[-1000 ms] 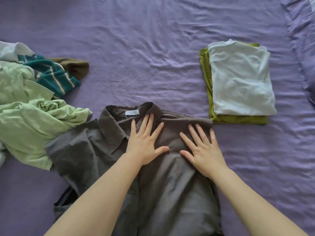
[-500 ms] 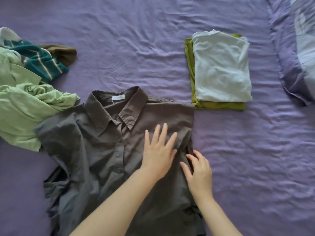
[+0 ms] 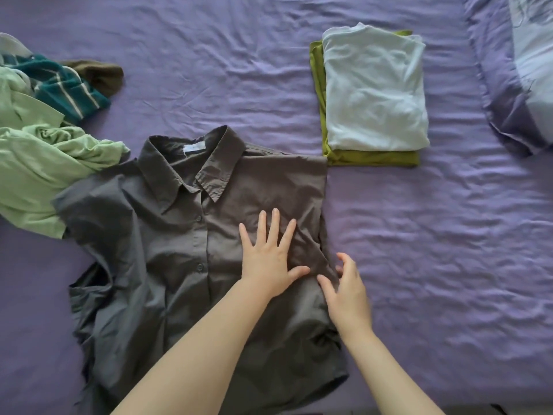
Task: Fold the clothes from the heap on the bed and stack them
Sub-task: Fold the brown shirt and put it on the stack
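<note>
Both hands have slid down from the collar of the grey button-up shirt (image 3: 179, 235) to its right folded edge, so the first side fold looks laid and is being smoothed. The left hand (image 3: 267, 265) presses flat on the shirt, fingers straight and spread. The right hand (image 3: 347, 292), fingers loosely curled, touches the shirt's edge; an actual pinch cannot be told. Beyond the shirt's right shoulder sits the folded stack (image 3: 374, 94); the heap (image 3: 45, 139) touches its left shoulder

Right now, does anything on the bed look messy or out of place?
The grey shirt lies half folded: its right side is tucked in straight, but its left side is bunched and crumpled. The folded stack looks tidy, and the unfolded heap sits at the left.
</note>
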Tool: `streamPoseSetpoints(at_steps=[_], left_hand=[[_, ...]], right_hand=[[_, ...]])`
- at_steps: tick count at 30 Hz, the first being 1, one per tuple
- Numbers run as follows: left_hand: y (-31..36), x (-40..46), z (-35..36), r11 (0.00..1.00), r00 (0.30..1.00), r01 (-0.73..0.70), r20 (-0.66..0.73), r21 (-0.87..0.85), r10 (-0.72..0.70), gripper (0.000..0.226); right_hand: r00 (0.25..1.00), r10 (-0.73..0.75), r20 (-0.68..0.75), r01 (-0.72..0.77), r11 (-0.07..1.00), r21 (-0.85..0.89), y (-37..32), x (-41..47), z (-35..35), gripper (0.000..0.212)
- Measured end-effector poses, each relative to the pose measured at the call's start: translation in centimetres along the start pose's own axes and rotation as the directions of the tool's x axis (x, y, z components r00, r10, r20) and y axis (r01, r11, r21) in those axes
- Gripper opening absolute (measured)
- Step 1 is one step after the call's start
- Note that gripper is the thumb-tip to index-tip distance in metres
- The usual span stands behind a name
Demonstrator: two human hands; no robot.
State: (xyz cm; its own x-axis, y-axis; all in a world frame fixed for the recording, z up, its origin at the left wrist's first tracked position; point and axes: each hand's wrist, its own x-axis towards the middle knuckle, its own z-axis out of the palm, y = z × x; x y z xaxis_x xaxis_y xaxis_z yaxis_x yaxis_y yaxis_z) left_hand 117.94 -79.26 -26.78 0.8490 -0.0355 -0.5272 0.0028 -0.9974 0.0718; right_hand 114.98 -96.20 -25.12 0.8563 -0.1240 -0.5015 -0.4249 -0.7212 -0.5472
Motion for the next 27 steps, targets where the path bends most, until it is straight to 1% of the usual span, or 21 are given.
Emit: streamPoseSetpoints(at_steps=[1,3,4,5,6,8,9,10,11,13,15,16,19,21,22,24,25,27], left_hand=[[0.2,-0.1,0.1,1.000,1.000,0.013,0.003,0.001,-0.013,0.099],[0.7,-0.2,0.1,0.999,0.999,0.049,-0.010,-0.011,-0.050,0.098],[1.0,-0.5,0.0,0.998,0.998,0.062,-0.031,-0.017,-0.063,0.095],[1.3,-1.0,0.0,0.998,0.996,0.057,-0.062,-0.025,-0.058,0.090],[1.6,-1.6,0.0,0.999,0.995,0.022,-0.096,-0.032,-0.025,0.086],[2.3,-3.4,0.6,0.991,0.981,-0.130,-0.149,-0.021,0.125,0.077],[2.5,-4.5,1.1,0.978,0.968,-0.208,-0.147,-0.006,0.204,0.073],[2.6,-5.4,1.5,0.966,0.959,-0.259,-0.116,0.006,0.258,0.070],[2.5,-6.0,2.0,0.961,0.958,-0.277,-0.073,0.014,0.278,0.067],[2.2,-6.4,2.5,0.967,0.967,-0.255,-0.009,0.027,0.255,0.066],[2.0,-6.3,2.3,0.967,0.968,-0.252,0.002,0.046,0.252,0.066],[2.0,-6.3,2.1,0.964,0.966,-0.259,-0.003,0.054,0.260,0.065],[1.8,-7.7,2.3,0.956,0.956,-0.289,-0.035,0.050,0.291,0.062],[1.7,-9.7,3.3,0.935,0.933,-0.351,-0.063,0.054,0.354,0.058],[1.6,-10.8,3.9,0.924,0.922,-0.378,-0.066,0.059,0.382,0.056],[1.5,-13.0,5.2,0.914,0.914,-0.402,-0.033,0.057,0.404,0.055],[1.5,-13.9,5.8,0.919,0.920,-0.392,-0.013,0.049,0.393,0.055],[1.4,-15.3,6.7,0.939,0.940,-0.342,0.003,0.023,0.342,0.055]], right_hand=[[1.000,0.001,0.018,0.000,1.000,-0.020,0.5,-0.2,0.1,0.043],[1.000,0.006,-0.018,-0.006,1.000,-0.001,1.0,-0.5,0.1,0.035],[0.999,0.019,-0.044,-0.019,1.000,0.011,1.0,-1.0,0.1,0.036],[0.998,0.032,-0.058,-0.031,0.999,0.006,1.0,-1.6,0.1,0.041],[0.998,0.019,-0.053,-0.021,0.999,-0.042,1.1,-2.4,0.1,0.051],[0.995,-0.102,0.017,0.103,0.975,-0.198,1.8,-4.5,0.2,0.073],[0.985,-0.161,0.065,0.172,0.957,-0.234,2.2,-5.6,0.1,0.078],[0.978,-0.183,0.102,0.202,0.952,-0.229,2.9,-6.3,0.0,0.078],[0.978,-0.173,0.114,0.193,0.961,-0.199,3.5,-6.7,-0.2,0.075],[0.992,-0.119,0.052,0.125,0.983,-0.132,4.7,-7.3,-0.4,0.064],[0.998,-0.052,-0.039,0.048,0.992,-0.114,5.0,-8.1,-0.5,0.058],[0.997,-0.035,-0.067,0.026,0.991,-0.135,5.0,-8.8,-0.4,0.058],[0.994,-0.087,-0.061,0.071,0.973,-0.220,5.1,-11.4,0.5,0.051],[0.989,-0.121,-0.082,0.101,0.971,-0.219,5.7,-13.0,1.2,0.043],[0.986,-0.122,-0.112,0.098,0.974,-0.204,6.0,-13.6,1.5,0.038],[0.981,-0.073,-0.181,0.050,0.990,-0.129,6.0,-14.4,1.9,0.026],[0.977,-0.045,-0.207,0.030,0.997,-0.072,6.0,-14.6,2.0,0.018],[0.979,-0.033,-0.199,0.036,0.999,0.009,6.0,-14.6,1.9,0.007]])
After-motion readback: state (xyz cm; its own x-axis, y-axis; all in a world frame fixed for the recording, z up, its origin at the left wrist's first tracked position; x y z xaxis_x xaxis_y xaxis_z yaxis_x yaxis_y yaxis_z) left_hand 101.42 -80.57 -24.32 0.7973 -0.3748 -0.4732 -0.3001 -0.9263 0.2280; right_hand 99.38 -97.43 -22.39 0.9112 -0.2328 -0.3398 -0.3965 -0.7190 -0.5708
